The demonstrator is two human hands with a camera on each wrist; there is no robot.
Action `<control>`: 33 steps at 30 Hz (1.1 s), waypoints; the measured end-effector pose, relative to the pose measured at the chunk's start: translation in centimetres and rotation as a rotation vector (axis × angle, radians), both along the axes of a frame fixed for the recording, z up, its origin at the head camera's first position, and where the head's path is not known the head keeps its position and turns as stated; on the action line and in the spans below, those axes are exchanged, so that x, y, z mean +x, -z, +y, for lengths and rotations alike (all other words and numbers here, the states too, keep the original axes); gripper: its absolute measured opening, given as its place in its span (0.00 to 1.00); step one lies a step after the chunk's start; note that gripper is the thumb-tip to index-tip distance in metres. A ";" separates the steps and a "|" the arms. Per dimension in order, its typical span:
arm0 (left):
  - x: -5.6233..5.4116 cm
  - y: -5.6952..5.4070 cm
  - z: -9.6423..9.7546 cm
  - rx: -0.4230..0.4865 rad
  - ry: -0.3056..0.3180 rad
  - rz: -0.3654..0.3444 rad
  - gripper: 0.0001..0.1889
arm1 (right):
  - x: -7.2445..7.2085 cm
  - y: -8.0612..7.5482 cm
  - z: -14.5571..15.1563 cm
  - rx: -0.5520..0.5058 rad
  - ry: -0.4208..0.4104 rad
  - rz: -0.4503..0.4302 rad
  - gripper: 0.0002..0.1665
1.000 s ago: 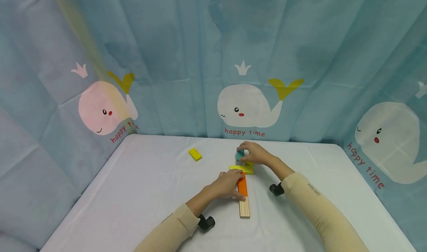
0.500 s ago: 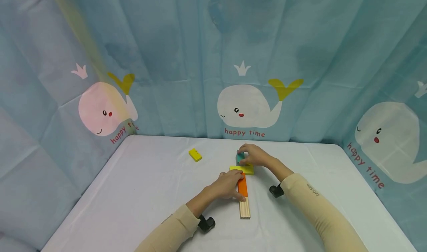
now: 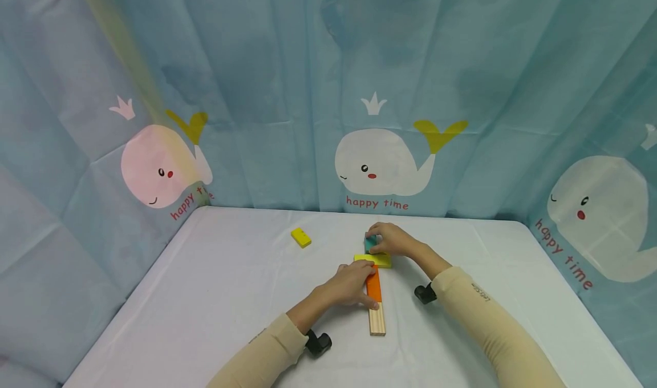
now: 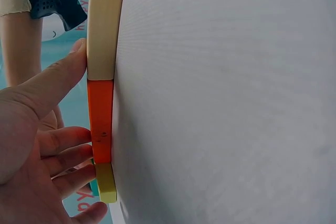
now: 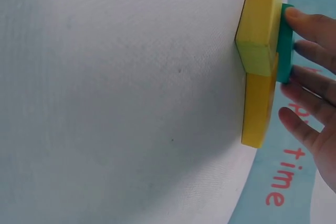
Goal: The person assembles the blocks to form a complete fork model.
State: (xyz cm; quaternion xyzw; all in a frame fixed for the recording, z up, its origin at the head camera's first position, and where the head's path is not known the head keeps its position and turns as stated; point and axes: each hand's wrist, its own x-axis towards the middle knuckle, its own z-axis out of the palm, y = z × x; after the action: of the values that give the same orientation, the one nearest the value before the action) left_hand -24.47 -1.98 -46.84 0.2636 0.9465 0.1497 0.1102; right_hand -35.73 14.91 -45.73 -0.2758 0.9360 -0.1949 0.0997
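My left hand [image 3: 349, 284] rests on a row of flat wooden blocks. Its thumb touches the plain wood block [image 3: 377, 320], and its outstretched fingertips lie around the orange block [image 4: 101, 121] and the light yellow block [image 4: 106, 183]. At the far end of the row, my right hand [image 3: 394, 239] pinches a teal block [image 5: 285, 45] between thumb and fingers. In the right wrist view the teal block is over the light yellow block and a darker yellow block [image 5: 257, 111]; whether it touches them I cannot tell. The head view hides most of the darker one.
A separate yellow block [image 3: 300, 237] lies at the back, left of the row. Under everything spreads a white-covered table [image 3: 215, 296]. Behind it hangs a blue curtain [image 3: 287, 91] with whale prints. Black wrist cameras [image 3: 319, 343] jut out below both forearms.
My right hand has shifted slightly toward the body with the teal block, nearer the light yellow block. My left hand and the row of blocks look the same.
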 end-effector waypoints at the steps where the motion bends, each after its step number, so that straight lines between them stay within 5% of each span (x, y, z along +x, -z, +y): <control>1: 0.0 0.0 0.0 0.002 0.000 -0.001 0.42 | 0.0 0.0 0.0 0.003 -0.002 0.001 0.23; 33: 0.0 0.0 0.0 -0.006 -0.001 0.002 0.42 | 0.0 0.1 0.1 0.044 -0.036 -0.003 0.17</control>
State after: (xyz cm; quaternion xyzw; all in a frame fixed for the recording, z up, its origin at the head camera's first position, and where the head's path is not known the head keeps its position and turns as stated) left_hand -24.43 -1.97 -46.82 0.2630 0.9473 0.1464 0.1099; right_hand -35.72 15.00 -45.84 -0.2900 0.9347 -0.1728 0.1108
